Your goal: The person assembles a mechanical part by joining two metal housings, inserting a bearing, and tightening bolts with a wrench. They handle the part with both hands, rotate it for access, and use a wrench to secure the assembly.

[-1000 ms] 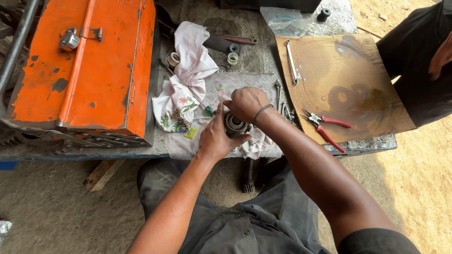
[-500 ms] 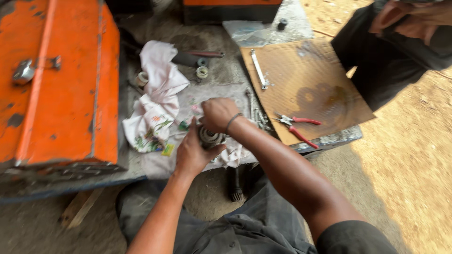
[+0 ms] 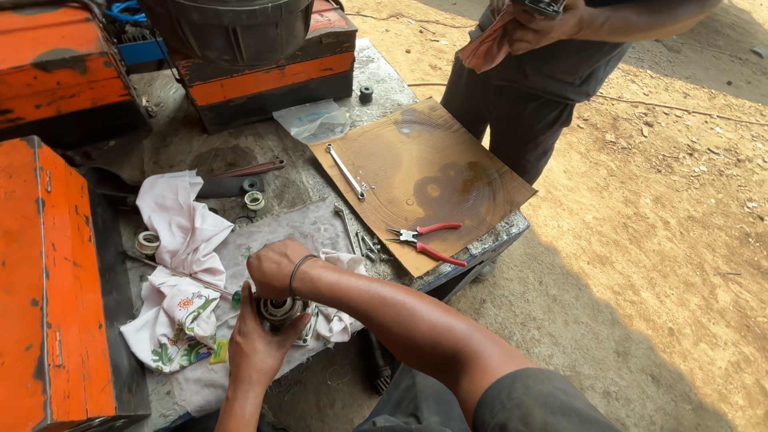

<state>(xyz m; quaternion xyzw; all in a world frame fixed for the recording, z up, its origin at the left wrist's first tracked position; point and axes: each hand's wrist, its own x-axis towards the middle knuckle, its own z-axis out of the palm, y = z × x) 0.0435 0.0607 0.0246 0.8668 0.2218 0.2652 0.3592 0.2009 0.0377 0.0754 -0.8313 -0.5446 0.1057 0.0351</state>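
The person's hands are bare, the right hand [image 3: 274,266] with a thin dark band around its wrist, the left hand [image 3: 258,346] without any, both forearms uncovered, a dark grey short sleeve at the right shoulder, and dark grey trousers below.

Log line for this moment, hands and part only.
left hand: cupping round metal part from below | right hand: pressed on top of part | under them: white cloth on workbench | pliers: untouched on cardboard

round metal part [image 3: 281,309] mostly hidden between both hands, orange toolbox [image 3: 44,288] cut off at left edge
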